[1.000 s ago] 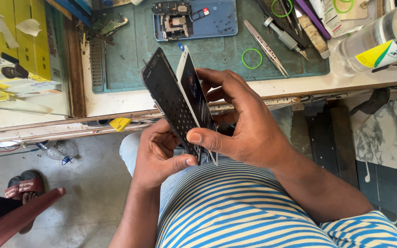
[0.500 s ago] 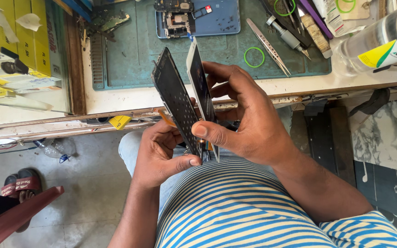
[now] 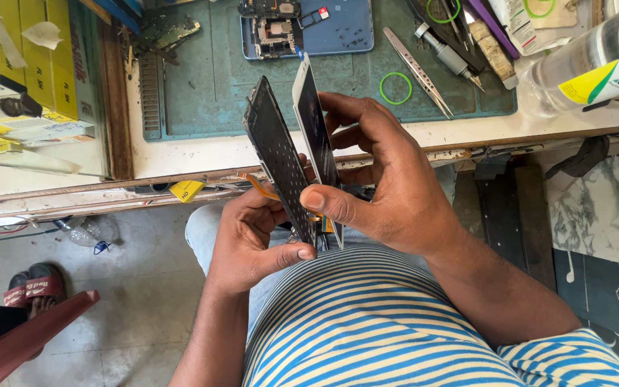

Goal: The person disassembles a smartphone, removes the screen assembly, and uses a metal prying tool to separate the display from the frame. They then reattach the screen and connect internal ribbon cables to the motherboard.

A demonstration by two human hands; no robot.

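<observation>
We see our left hand point(image 3: 252, 240) pinching the dark, dotted phone frame point(image 3: 278, 159) and our right hand point(image 3: 388, 188) gripping the glossy screen panel point(image 3: 314, 122), both upright over the lap, splayed apart above; the lower edges perhaps touch. The teal mat point(image 3: 209, 86) lies beyond.

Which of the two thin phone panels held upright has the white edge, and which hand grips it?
The right-hand panel, gripped by the right hand. The left hand's panel is dark all over.
</observation>
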